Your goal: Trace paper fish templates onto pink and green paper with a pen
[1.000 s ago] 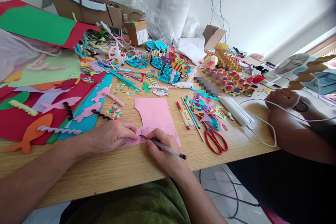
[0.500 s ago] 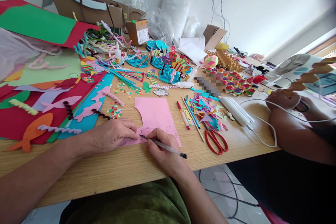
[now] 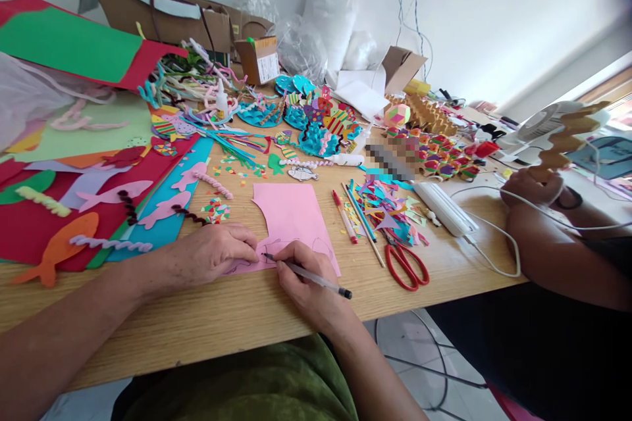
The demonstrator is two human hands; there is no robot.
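Observation:
A pink sheet of paper with a curved cut-out on its left side lies on the wooden table in front of me. Dark fish-like outlines run along its near edge. My right hand grips a black-capped gel pen, its tip touching the paper. To the left, my left hand lies with fingers stretched over the sheet's near left corner, pressing it down. A small fish cutout with drawn lines rests beyond the sheet. Red-handled scissors lie to the right of it.
Paper fish with pipe cleaners, such as an orange one, lie on coloured sheets at left. A red pen, paper scraps and a white power strip are at right. Another person's hands hold folded golden paper.
The other person's golden folded paper and hands have shifted slightly left. My own hands, the pen and the pink sheet look almost unmoved.

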